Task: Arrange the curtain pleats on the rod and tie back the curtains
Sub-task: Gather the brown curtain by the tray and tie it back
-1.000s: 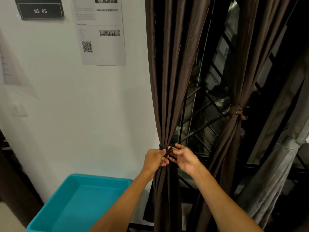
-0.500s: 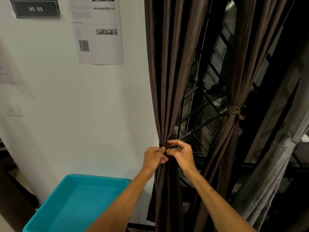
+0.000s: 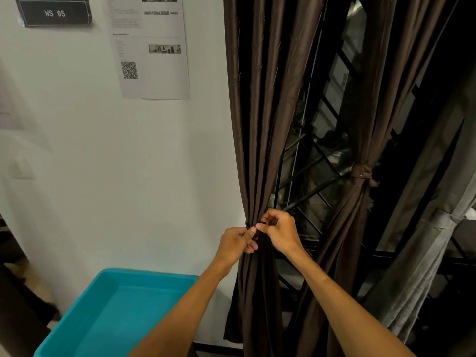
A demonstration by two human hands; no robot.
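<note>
Both hands met at the gathered waist of the curtain. On the right hand [image 3: 279, 231] the fingers were curled, with thumb and forefinger pinching a thin dark brown fabric tie band [image 3: 262, 223] that circled the bunch. The left hand [image 3: 235, 243] was curled as well. Its thumb tip touched the right forefinger tip, and its fingers nipped the same tie band against the cloth, though how much of the band it held was hidden behind the knuckles.

Directly under and above that grip ran the dark brown pleated curtain [image 3: 260, 124], drawn in tight at the hands. It fanned into long folds above them and hung loose below the wrists.

Just behind the right hand, black metal window grille bars [image 3: 309, 161] crossed dark glass. Further out to the right of the grip and somewhat higher, a second dark brown curtain [image 3: 378, 99] hung already cinched by its own knotted brown band [image 3: 362, 172]. Beyond that, at the far right, a pale grey curtain [image 3: 422, 266] was gathered too.

Left of the grip stood a white painted wall [image 3: 103, 176]. Below the left forearm sat a teal plastic rectangular bin [image 3: 149, 273]. High above and to the left of the hands, a white printed paper sheet with a QR code [image 3: 152, 47] was stuck on the wall. Further left still was a black rectangular sign reading "WS 05" [image 3: 55, 12].
</note>
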